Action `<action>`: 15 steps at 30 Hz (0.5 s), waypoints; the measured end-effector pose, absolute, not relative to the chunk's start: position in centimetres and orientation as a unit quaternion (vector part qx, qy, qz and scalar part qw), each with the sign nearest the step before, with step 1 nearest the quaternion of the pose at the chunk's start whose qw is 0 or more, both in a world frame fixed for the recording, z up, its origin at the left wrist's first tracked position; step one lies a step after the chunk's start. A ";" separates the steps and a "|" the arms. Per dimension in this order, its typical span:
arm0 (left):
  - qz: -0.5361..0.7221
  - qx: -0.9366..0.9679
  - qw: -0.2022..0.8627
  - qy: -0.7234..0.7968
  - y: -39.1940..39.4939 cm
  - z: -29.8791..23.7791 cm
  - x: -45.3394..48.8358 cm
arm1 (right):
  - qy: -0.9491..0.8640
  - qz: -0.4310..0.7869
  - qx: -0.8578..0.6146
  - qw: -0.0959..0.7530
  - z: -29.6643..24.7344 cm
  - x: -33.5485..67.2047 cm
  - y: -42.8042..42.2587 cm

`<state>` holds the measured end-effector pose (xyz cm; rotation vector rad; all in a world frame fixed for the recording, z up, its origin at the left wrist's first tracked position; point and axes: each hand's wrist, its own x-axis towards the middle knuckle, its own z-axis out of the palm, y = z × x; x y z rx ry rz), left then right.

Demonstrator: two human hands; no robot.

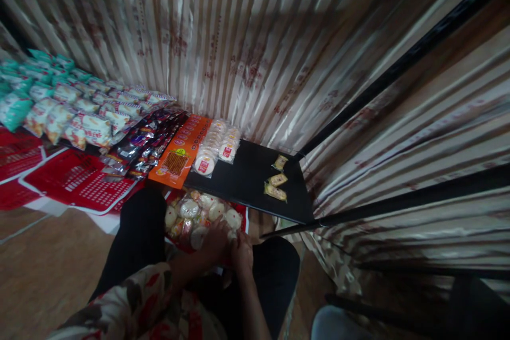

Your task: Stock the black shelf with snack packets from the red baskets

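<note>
My left hand (217, 240) reaches over a pile of wrapped round rice crackers (189, 208) between my knees. Close against it, my right hand (241, 249) has its fingers curled. Both hands look closed at the near right edge of the pile; dim light and blur hide what is in them. The pale round crackers, in clear wrappers, lie on a red bag (246, 215) whose edge shows on the right.
A low black table (251, 170) carries three small yellow packets (275, 191), rows of wrapped crackers (205, 163), an orange snack bag (175, 162), dark packets (141, 141) and many white-and-teal bags (91, 127). Red bags (79, 178) hang in front. Black poles (382, 82) and a curtain (223, 37) stand behind.
</note>
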<state>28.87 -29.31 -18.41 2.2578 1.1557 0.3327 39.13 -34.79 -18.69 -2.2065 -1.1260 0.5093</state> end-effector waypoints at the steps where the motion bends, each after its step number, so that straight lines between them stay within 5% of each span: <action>1: 0.135 0.837 0.298 0.438 -29.5 -18.3 28.8 | -0.411 0.199 -0.829 0.322 -18.8 39.0 -34.8; 15: 0.167 0.750 0.391 0.507 -29.4 -14.4 27.6 | -0.370 0.249 -0.805 0.392 -17.9 37.7 -35.1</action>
